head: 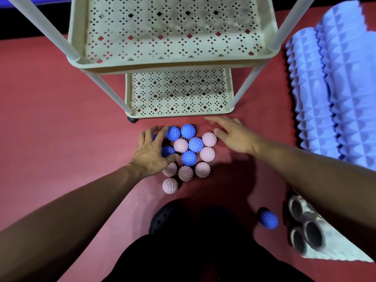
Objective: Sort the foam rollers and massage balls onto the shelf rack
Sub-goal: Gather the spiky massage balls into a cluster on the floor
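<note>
Your left hand [151, 154] lies spread over the left edge of the cluster of spiky rubber massage balls [188, 152], fingers splayed wide and curled lightly over two of the blue ones; whether it actually grips either of them you cannot tell from here. The cluster sits on the red foam floor mat [61, 119] just in front of the cream perforated plastic shelf rack [179, 64], blue and pale pink balls packed touching one another. One pale pink ball [170, 186] lies at the near edge of the group.

The rack's lower tray [180, 92] stands just beyond the balls — its front lip and one black caster [132, 119] are the nearest things ahead of your fingers. The upper tray [173, 27] overhangs it, and white poles slant down at either side.

Your right hand [236, 135] hovers open, palm down, by the right side of the cluster, holding nothing.

Below, your dark perforated clog [168, 216] sits near the balls. Farther right a lone blue spiky ball [268, 219] lies apart, beside a bundle of white hollow foam rollers [309, 231] partly under your right forearm. Along the mat's right edge lie two lavender ridged foam rollers [329, 88], side by side and touching.
</note>
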Demonstrator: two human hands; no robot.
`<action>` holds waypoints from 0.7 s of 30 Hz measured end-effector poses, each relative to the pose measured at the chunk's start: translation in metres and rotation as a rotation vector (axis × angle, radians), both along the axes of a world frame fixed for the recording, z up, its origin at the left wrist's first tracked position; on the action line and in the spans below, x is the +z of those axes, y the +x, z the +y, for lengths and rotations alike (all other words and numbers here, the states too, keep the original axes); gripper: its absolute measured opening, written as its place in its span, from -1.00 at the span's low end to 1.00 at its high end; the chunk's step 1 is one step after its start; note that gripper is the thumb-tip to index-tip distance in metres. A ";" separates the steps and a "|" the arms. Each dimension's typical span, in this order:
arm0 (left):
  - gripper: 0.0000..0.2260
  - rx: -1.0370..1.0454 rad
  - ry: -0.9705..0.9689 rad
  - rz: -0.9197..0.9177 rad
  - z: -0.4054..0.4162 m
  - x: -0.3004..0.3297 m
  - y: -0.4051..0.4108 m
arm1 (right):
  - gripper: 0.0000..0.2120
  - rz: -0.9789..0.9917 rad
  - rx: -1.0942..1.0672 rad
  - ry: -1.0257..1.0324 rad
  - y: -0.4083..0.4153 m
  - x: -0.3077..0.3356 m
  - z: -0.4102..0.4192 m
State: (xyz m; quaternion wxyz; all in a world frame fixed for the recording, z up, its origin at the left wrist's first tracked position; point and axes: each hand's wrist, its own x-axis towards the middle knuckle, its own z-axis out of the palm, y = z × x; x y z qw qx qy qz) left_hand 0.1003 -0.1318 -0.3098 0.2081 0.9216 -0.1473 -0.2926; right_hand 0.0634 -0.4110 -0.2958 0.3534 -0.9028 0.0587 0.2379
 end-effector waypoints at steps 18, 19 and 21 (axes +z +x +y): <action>-0.24 -0.192 0.100 -0.250 -0.012 -0.002 -0.012 | -0.52 1.152 -0.254 -0.137 -0.171 -0.034 -0.072; -0.24 -0.192 0.103 -0.247 -0.012 -0.002 -0.012 | -0.51 1.176 -0.265 -0.117 -0.174 -0.035 -0.071; -0.23 -0.199 0.109 -0.239 -0.012 -0.001 -0.012 | -0.56 1.223 -0.213 -0.108 -0.175 -0.035 -0.071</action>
